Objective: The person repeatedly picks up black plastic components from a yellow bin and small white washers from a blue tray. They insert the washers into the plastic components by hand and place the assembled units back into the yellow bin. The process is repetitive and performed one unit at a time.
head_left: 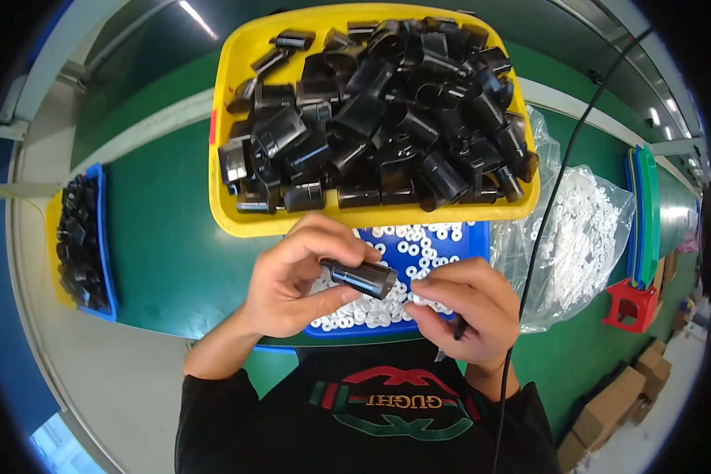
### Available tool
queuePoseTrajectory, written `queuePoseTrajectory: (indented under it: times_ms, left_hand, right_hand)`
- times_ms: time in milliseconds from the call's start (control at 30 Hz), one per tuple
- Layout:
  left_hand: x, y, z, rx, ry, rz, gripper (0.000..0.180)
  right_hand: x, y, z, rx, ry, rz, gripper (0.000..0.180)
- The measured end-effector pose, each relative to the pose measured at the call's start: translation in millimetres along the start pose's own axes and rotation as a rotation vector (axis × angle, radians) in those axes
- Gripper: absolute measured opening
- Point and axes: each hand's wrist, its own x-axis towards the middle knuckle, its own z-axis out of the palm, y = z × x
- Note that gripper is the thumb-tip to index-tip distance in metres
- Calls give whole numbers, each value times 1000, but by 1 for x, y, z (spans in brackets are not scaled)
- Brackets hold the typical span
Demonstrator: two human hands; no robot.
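My left hand (296,276) grips a glossy black plastic tube fitting (362,278), held tilted with its wider end toward the right. Close to that end, the thumb and forefinger of my right hand (474,308) pinch a small white ring washer (419,294), partly covered by the fingertips. A slim dark object (460,325) also shows against my right palm; its kind is unclear. Below both hands lies a blue tray (478,249) with many loose white washers (363,314). Just beyond stands a yellow bin (245,224) heaped with black tube fittings (363,118).
A clear plastic bag of white washers (577,237) lies to the right. A black cable (557,186) hangs down in front of it. Far left, a blue-edged bin (105,237) holds more black fittings. Stacked trays (646,213), a red stool (632,306) and cardboard boxes (608,407) are at right.
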Motion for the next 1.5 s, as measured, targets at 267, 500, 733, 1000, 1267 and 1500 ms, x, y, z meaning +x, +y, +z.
queuePoseTrajectory:
  times_ms: [267, 500, 733, 1000, 1267, 1500]
  left_hand:
    - [1, -9, -1, -88, -32, -19, 35]
    - [-5, -16, -3, -51, -107, -12, 47]
    - [-6, -19, -1, -81, -112, -22, 44]
    - [0, -14, -1, 61, -131, 38, 36]
    - [-1, 4, -6, 357, -107, 51, 47]
    - [1, -7, -3, 361, -109, 71, 40]
  right_hand:
    - [11, -10, 3, 133, -3, 44, 38]
    - [14, -11, 18, 74, -76, 46, 43]
    - [9, -6, 24, 86, -73, 54, 53]
    - [8, -3, 23, 96, -118, 70, 55]
    - [10, 0, -4, 432, -115, 28, 19]
    - [35, -7, -10, 1085, -112, -100, 20]
